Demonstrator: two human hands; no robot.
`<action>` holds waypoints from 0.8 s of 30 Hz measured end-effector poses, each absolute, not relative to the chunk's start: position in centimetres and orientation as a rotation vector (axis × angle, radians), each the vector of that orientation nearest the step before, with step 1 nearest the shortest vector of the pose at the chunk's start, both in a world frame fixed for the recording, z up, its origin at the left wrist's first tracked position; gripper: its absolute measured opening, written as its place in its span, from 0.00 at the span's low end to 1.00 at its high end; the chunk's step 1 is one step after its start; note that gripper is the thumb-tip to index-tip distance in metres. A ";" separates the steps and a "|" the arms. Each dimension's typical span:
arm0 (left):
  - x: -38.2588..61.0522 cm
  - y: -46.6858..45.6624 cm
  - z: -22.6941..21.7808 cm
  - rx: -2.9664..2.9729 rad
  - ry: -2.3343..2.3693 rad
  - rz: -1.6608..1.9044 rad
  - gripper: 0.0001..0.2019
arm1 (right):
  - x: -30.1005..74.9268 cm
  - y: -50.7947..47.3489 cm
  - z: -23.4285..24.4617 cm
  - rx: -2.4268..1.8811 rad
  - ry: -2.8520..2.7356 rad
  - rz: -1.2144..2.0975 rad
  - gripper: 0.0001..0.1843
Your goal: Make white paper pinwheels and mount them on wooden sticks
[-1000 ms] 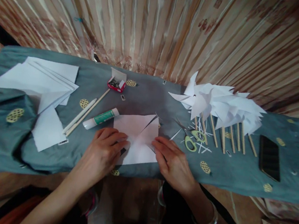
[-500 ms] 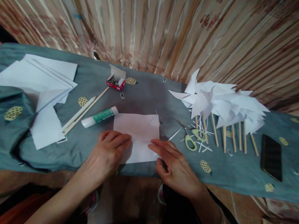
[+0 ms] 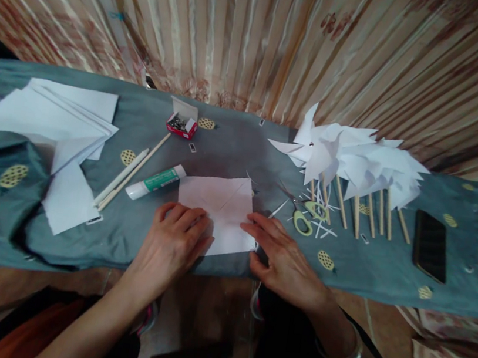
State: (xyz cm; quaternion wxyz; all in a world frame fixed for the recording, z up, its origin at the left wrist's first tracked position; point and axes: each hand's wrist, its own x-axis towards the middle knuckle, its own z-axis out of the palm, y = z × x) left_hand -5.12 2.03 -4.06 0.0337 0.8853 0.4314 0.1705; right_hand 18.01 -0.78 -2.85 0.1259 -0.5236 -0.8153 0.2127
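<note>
A square sheet of white paper (image 3: pixel 225 195) lies flat, with a diagonal line running in from its upper right corner. My left hand (image 3: pixel 175 238) rests on its lower left part, fingers laid on the paper and thumb stretched toward the middle. At the right edge, my right hand (image 3: pixel 284 256) touches the sheet with outstretched fingers, its thumb apart by the lower right corner. Just beyond my left hand lies a green and white glue stick (image 3: pixel 156 181). Scissors with light green handles (image 3: pixel 304 222) lie right of the sheet among thin white paper strips (image 3: pixel 324 232).
Several white paper pinwheels (image 3: pixel 357 160) on wooden sticks (image 3: pixel 356 216) lie at the right, near a dark phone (image 3: pixel 431 244). At the left are paper sheets (image 3: pixel 70 114), a white pencil-like stick (image 3: pixel 121 177), a wooden stick (image 3: pixel 140 168) and an open red box of small metal pieces (image 3: pixel 182 125).
My left thumb has stretched out over the paper, and the left fingers have shifted slightly. The right hand stays at the right edge. The whole view has moved a little.
</note>
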 end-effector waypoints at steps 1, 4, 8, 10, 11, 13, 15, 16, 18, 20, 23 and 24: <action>-5.1 2.1 -4.1 2.726 1.326 0.525 0.08 | 18.0 -0.8 -2.9 -1.520 -2.374 0.613 0.26; -5.2 2.1 -4.1 2.724 1.319 0.512 0.08 | 18.1 -0.8 -2.9 -1.491 -2.369 0.583 0.25; -5.2 2.1 -4.1 2.715 1.319 0.508 0.07 | 18.2 -0.8 -2.9 -1.440 -2.347 0.562 0.23; -5.3 2.0 -4.2 2.722 1.320 0.508 0.08 | 18.3 -0.8 -2.7 -1.412 -2.325 0.583 0.21; -5.3 2.0 -4.3 2.728 1.321 0.508 0.08 | 18.3 -0.8 -2.6 -1.401 -2.310 0.605 0.20; -5.3 2.0 -4.3 2.737 1.321 0.515 0.08 | 18.2 -0.8 -2.3 -1.389 -2.262 0.673 0.18; -5.3 2.0 -4.3 2.736 1.318 0.517 0.08 | 18.2 -0.9 -2.1 -1.400 -2.177 0.786 0.17; -5.3 2.0 -4.3 2.734 1.318 0.516 0.08 | 18.1 -1.0 -2.0 -1.410 -2.118 0.856 0.16; -5.2 2.0 -4.2 2.724 1.317 0.501 0.08 | 18.1 -1.0 -1.8 -1.426 -1.984 1.006 0.16; -5.2 2.0 -4.0 2.708 1.319 0.487 0.08 | 18.0 -1.0 -1.7 -1.420 -1.866 1.139 0.15; -5.2 2.0 -4.0 2.699 1.320 0.491 0.08 | 17.8 -0.7 -1.6 -1.383 -1.775 1.257 0.14; -5.2 2.0 -4.0 2.699 1.321 0.497 0.08 | 17.7 -0.6 -1.6 -1.375 -1.761 1.273 0.14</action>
